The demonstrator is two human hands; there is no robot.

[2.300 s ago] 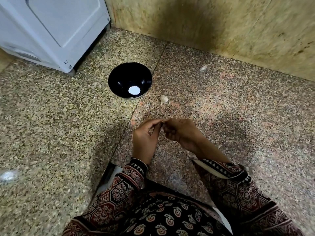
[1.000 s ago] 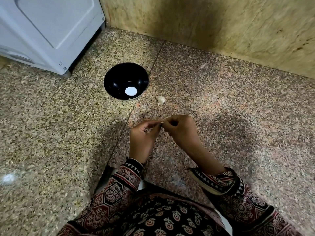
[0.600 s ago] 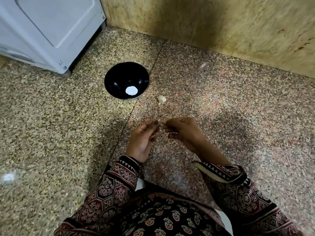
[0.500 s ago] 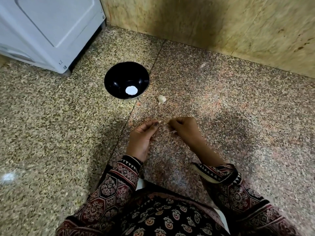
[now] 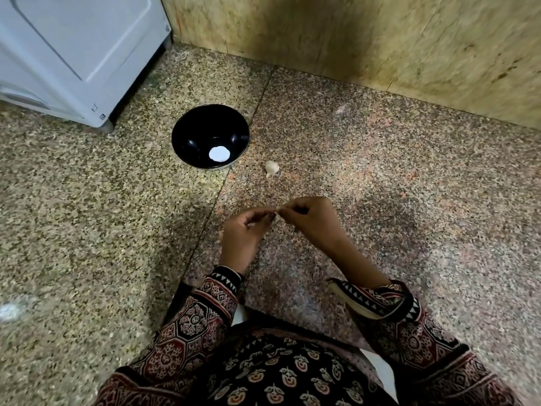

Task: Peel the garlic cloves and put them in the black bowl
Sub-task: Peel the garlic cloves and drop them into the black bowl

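A person sits on a speckled stone floor (image 5: 87,215), both hands raised just above it and meeting at the fingertips. The left hand (image 5: 244,234) curls its fingers (image 5: 262,213) inward, thumb and forefinger pinching. The right hand (image 5: 308,219) closes its own thumb and forefinger against them. Between the two pinches sits a small pale piece (image 5: 278,209), too small to tell whether it is clove or skin.

One garlic clove (image 5: 271,167) lies on the floor beyond the hands, just to the right of the black bowl (image 5: 190,133) and apart from it. The bowl stands upright beside a seam (image 5: 222,189) between floor slabs, with a round white patch (image 5: 219,153) showing at its bottom; no clove can be made out inside.

A white appliance (image 5: 73,48) fills the upper left corner, its foot near the bowl. A mottled yellowish wall (image 5: 380,39) runs along the top of the view. Patterned dark red and black sleeves (image 5: 205,306) cover both forearms, the right one pushed back from the wrist.
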